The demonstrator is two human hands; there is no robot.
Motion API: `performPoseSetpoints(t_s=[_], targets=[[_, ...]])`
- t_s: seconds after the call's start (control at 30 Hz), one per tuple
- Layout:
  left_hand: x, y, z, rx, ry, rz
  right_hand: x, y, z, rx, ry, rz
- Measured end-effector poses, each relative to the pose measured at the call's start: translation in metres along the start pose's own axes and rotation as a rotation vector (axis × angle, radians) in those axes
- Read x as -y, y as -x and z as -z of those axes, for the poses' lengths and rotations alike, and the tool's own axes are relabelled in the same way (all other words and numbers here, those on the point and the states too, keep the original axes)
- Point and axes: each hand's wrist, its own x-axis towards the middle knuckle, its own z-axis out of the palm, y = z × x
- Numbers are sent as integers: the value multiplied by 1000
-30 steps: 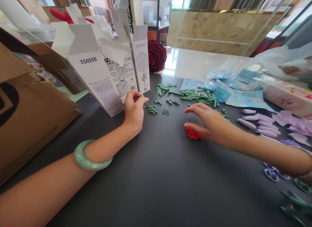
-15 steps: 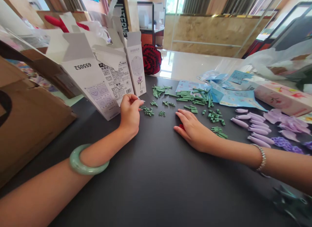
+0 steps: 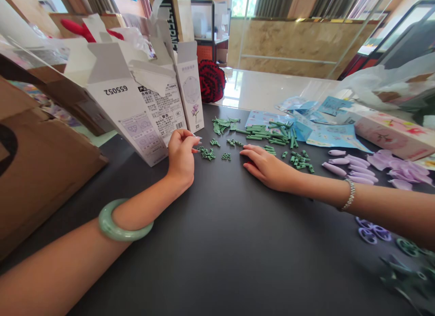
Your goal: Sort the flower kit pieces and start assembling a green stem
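At the far left, a torn cardboard box (image 3: 50,184) leans over the table (image 3: 210,243), with a tall white box (image 3: 125,101) standing open just beside it. My left hand (image 3: 181,157), a green bangle (image 3: 106,220) on that arm, rests in front of the white box, just as it did half a second ago. Its thumb and forefinger are drawn close together; I cannot tell whether they pinch anything. Next to their tips lies a heap of little green parts (image 3: 206,154), then a cluster of green rings (image 3: 226,157), with green leaves (image 3: 224,125) farther back.

My right hand (image 3: 267,169) lies low and palm down, its fingers side by side and the thumb apart. The red pieces (image 3: 250,162) show only as a sliver between thumb and fingers; I cannot tell whether I grip them. Hand and red sliver have both shifted a little farther away since the last frame, and my fingers now cover part of the short green rods (image 3: 270,150).

Farther right are the green stub pieces (image 3: 301,161), then the purple pods (image 3: 360,168). The purple wheels (image 3: 367,236), hidden by my forearm half a second ago, now show nearer me.
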Motion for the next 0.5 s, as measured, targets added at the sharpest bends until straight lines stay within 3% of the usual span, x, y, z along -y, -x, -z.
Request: performPoseSetpoints(t_s=[0.5], targets=[[0, 0, 0, -1, 2, -2, -9, -6, 4, -87, -119, 106]])
